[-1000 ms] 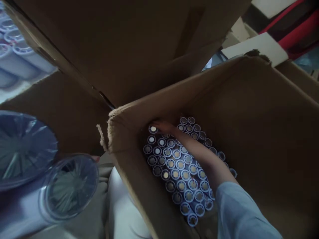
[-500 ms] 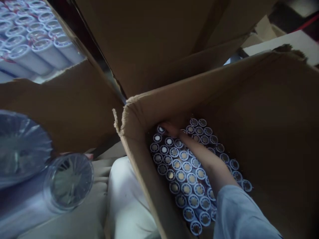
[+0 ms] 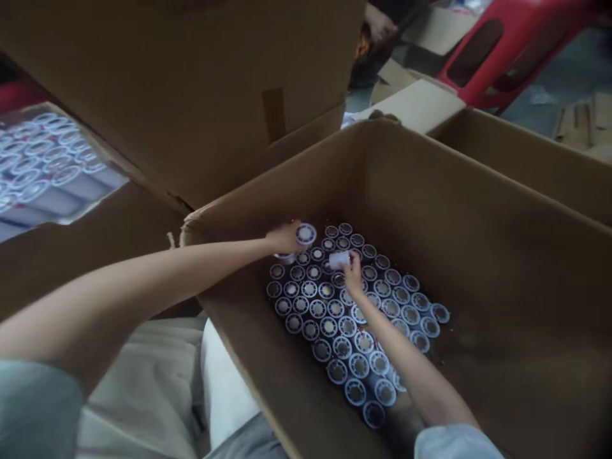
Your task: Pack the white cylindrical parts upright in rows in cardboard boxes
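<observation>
My left hand (image 3: 283, 240) reaches over the side of the cardboard box (image 3: 239, 347), its fingers closed around a pale cylinder (image 3: 306, 234) whose ringed round end faces up. A second pale rim shows just under that hand; whether it is held too I cannot tell. Deeper in the box, my right hand (image 3: 352, 277) grips another pale cylinder (image 3: 339, 260), tilted on its side above the others. Rows of similar upright cylinders (image 3: 358, 365) with ringed ends cover part of the box floor around both hands.
At the left, another carton holds many packed pale cylinders (image 3: 57, 153). A large cardboard panel (image 3: 191, 95) rises behind the box. Beyond its right wall lie another open carton (image 3: 526, 153) and a red plastic stool (image 3: 507, 54). Another person's hand (image 3: 380, 24) shows at the top.
My left hand has come into view in the box; the large plastic-wrapped cylinders close at the left are out of sight. My right hand now holds a cylinder. The view has shifted right.
</observation>
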`<state>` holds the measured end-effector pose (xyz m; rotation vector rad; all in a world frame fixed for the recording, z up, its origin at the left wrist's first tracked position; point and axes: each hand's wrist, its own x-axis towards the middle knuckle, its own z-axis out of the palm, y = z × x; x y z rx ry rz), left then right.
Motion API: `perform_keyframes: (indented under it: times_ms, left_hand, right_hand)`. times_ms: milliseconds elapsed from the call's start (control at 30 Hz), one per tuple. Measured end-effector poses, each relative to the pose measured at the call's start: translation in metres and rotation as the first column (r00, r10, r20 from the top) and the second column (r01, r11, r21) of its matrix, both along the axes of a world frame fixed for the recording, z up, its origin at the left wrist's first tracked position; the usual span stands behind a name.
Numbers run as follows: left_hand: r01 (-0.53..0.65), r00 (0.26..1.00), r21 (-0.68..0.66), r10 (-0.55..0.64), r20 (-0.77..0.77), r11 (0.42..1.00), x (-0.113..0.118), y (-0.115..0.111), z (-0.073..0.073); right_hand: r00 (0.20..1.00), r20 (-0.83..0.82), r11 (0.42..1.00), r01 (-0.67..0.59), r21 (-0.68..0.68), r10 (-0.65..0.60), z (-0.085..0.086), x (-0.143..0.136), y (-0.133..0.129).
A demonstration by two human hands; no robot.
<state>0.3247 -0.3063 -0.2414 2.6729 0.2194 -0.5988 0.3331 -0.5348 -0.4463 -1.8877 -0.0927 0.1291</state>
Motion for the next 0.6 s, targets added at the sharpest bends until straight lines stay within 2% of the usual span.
perform_keyframes:
  times_ms: [67,100,167,233,300,400,467,533,600]
  left_hand:
    - [0.080,0.991,0.099,-0.068,-0.113,0.992,0.001,0.010,-0.047]
    - [0.119,0.983,0.124,-0.099,-0.157,0.985,-0.001,0.019,-0.065]
    - [0.168,0.966,0.140,-0.135,-0.219,0.976,-0.008,0.037,-0.089]
    - [0.171,0.962,0.130,-0.137,-0.236,0.977,-0.015,0.054,-0.105]
    - [0.126,0.974,0.107,-0.103,-0.200,0.986,-0.024,0.065,-0.120]
    - [0.042,0.990,0.056,-0.034,-0.140,0.998,-0.035,0.073,-0.144]
    - [-0.001,0.990,0.054,0.009,-0.141,0.999,-0.040,0.074,-0.157]
    - [-0.037,0.984,0.081,0.051,-0.171,0.996,-0.041,0.074,-0.167]
    - [-0.061,0.977,0.095,0.079,-0.199,0.994,-0.039,0.074,-0.173]
  right_hand:
    - [0.987,-0.068,0.989,-0.140,0.043,0.143,-0.006,-0.013,-0.003]
    - [0.964,-0.101,0.969,-0.239,0.064,0.244,-0.008,-0.020,-0.001]
    - [0.887,-0.149,0.900,-0.427,0.090,0.436,-0.009,-0.032,0.007]
    - [0.806,-0.169,0.823,-0.564,0.075,0.568,-0.006,-0.043,0.020]
    - [0.732,-0.172,0.744,-0.668,0.004,0.659,0.001,-0.054,0.033]
    - [0.596,-0.238,0.579,-0.803,-0.144,0.767,0.012,-0.069,0.040]
    - [0.504,-0.307,0.475,-0.863,-0.168,0.807,0.017,-0.077,0.037]
    - [0.450,-0.318,0.442,-0.891,-0.100,0.835,0.019,-0.080,0.031]
    - [0.449,-0.266,0.476,-0.878,0.045,0.853,0.016,-0.076,0.027]
